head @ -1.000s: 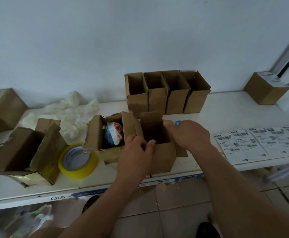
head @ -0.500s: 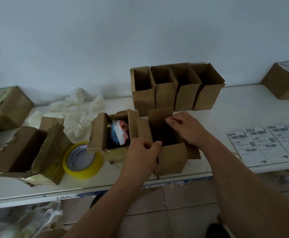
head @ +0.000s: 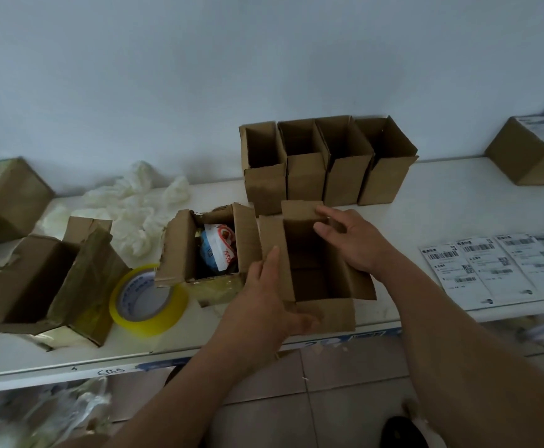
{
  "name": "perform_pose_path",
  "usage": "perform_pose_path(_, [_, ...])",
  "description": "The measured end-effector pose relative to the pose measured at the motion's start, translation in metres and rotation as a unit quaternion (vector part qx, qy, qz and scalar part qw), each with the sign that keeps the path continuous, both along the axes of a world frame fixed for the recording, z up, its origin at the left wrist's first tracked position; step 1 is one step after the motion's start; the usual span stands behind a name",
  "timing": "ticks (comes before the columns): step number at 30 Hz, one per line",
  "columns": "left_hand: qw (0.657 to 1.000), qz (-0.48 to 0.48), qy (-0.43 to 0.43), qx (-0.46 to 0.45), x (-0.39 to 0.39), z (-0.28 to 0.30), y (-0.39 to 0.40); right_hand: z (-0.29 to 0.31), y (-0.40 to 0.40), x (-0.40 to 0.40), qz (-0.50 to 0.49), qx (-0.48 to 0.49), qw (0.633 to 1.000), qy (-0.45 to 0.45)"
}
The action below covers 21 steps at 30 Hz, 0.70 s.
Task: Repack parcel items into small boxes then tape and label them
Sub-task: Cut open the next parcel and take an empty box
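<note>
An open small box (head: 324, 279) stands near the front edge of the white bench (head: 451, 195). The left hand (head: 266, 302) holds its near left corner, the thumb lying straight up along the left flap and the fingers wrapped onto the front wall. The right hand (head: 353, 240) pinches the far flap, fingers loosely curled over its edge. Touching the box's left side, a torn parcel (head: 196, 253) holds a snack packet (head: 219, 250). A tape roll (head: 148, 300) lies beside it; labels (head: 496, 263) lie to the right.
</note>
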<state>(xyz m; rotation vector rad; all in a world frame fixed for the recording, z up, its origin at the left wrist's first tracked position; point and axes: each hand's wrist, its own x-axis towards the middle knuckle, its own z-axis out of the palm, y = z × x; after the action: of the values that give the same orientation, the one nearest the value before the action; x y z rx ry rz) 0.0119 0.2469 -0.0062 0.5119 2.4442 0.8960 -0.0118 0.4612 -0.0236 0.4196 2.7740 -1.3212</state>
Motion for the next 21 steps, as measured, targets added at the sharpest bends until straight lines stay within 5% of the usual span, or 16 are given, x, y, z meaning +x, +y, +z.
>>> perform_pose_path(9, [0.995, -0.031, 0.019, -0.091, 0.0, -0.007, 0.006, 0.003, 0.001, -0.003, 0.003, 0.049, 0.999, 0.007])
perform_pose_path(21, [0.996, -0.056, 0.024, -0.065, -0.001, -0.017, 0.001, -0.001, -0.008, -0.01, -0.033, 0.014, 0.999, -0.012])
